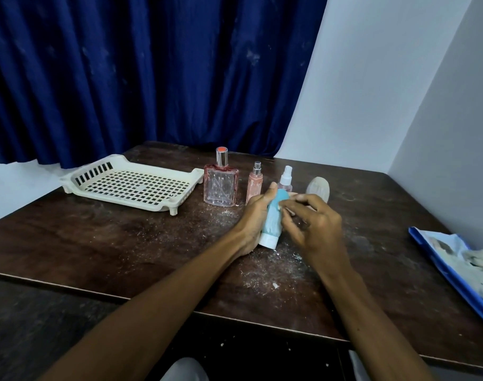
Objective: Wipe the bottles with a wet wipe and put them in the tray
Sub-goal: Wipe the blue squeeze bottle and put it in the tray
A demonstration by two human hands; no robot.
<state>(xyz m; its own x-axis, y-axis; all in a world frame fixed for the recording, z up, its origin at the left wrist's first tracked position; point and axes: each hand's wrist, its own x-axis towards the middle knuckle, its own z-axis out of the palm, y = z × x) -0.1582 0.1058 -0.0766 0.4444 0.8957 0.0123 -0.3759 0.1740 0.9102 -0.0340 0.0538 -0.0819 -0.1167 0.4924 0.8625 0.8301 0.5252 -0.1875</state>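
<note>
Curtain [125, 78] of deep blue hangs behind a dark wooden worktop [125, 243] dusted with white powder. A blue-edged packet [451, 273] lies at the right edge. At the far left sits a cream slotted tray [78, 178] with no bottle in it. At the middle the left grip [252, 215] is clamped round a teal bottle [273, 218], which is tilted low over the worktop with its white cap toward the person. The right grip [314, 226] has its fingers curled against the bottle's side. A pale scrap shows at the fingertips, but I cannot tell whether they pinch a wipe. Behind the hands stand a square pink perfume bottle [221, 188] just beside the tray's corner, a slim pink spray bottle [254, 185], a small clear spray bottle [285, 178] and a pale oval bottle [318, 188]. The step in hand looks like wiping the teal bottle. To do it well, I judge, the left grip should turn the bottle while the right rubs its full length, cap and base too, keeping it clear of the powder. Count: one tray, two hands and five bottles, one held and four standing.
</note>
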